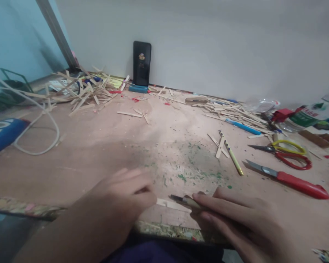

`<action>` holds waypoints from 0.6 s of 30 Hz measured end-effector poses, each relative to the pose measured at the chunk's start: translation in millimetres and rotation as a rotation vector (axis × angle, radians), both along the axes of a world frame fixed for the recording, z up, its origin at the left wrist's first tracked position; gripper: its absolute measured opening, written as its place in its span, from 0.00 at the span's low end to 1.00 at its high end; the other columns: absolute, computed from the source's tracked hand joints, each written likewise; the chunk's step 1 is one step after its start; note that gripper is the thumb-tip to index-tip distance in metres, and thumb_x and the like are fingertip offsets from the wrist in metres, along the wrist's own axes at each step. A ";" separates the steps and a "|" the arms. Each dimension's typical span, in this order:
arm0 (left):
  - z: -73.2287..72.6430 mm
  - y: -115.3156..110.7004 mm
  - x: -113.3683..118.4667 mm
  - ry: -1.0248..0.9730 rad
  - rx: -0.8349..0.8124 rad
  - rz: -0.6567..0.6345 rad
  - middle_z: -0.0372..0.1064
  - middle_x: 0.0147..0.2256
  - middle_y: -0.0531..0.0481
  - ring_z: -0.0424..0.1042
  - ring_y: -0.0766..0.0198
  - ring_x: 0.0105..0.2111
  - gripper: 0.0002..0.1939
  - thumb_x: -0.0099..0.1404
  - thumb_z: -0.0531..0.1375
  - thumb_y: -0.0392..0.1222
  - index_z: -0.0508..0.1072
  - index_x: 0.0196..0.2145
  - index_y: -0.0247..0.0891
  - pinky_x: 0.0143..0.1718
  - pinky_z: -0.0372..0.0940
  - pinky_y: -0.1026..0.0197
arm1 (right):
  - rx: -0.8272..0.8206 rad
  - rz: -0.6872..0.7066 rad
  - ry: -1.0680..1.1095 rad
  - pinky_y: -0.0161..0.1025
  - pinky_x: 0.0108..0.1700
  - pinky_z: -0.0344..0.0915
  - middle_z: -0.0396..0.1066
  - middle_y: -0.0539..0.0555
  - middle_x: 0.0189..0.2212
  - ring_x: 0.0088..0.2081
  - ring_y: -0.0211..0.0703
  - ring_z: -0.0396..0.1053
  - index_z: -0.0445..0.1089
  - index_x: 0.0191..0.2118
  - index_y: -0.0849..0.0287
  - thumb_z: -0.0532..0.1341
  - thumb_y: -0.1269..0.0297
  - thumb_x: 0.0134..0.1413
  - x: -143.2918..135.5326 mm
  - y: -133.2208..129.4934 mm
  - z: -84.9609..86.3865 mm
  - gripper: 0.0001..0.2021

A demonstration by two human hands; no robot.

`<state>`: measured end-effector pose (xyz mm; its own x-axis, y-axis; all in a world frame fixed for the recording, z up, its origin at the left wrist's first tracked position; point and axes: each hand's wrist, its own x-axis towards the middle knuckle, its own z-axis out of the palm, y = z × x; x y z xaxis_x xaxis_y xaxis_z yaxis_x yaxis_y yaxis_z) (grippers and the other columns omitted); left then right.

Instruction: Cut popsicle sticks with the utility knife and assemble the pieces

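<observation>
Near the table's front edge lies a pale wooden craft stick [173,205] with a small notch cut in it. My left hand [126,193] is closed over the stick's left end, its fingertips partly hidden. My right hand [233,210] grips a craft knife [185,200] with a slim handle. Its dark blade points left and sits just above or on the stick; I cannot tell whether it touches. The stick's right end runs under my right fingers.
Green shavings [192,177] dot the tabletop [98,146]. At right lie a pencil [234,157], scissors [287,151], a red-handled knife [298,182] and a blue pen [242,126]. Loose stick piles [84,93] line the back, where a phone [142,64] stands. A white cable [57,131] loops at left.
</observation>
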<state>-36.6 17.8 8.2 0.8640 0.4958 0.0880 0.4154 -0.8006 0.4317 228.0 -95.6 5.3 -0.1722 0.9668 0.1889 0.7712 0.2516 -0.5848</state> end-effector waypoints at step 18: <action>-3.6 -9.3 -4.9 0.026 -0.155 0.029 0.73 0.42 0.51 0.70 0.61 0.39 0.23 0.60 0.51 0.20 0.77 0.41 0.44 0.39 0.64 0.64 | 0.063 0.059 -0.111 0.31 0.32 0.80 0.85 0.52 0.43 0.39 0.45 0.84 0.82 0.51 0.47 0.56 0.63 0.72 -3.4 2.5 0.9 0.16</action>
<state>-41.5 8.5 4.5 0.8499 0.5268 -0.0136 0.4503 -0.7126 0.5380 224.6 -93.1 6.2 -0.2512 0.9413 0.2254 0.8130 0.3315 -0.4786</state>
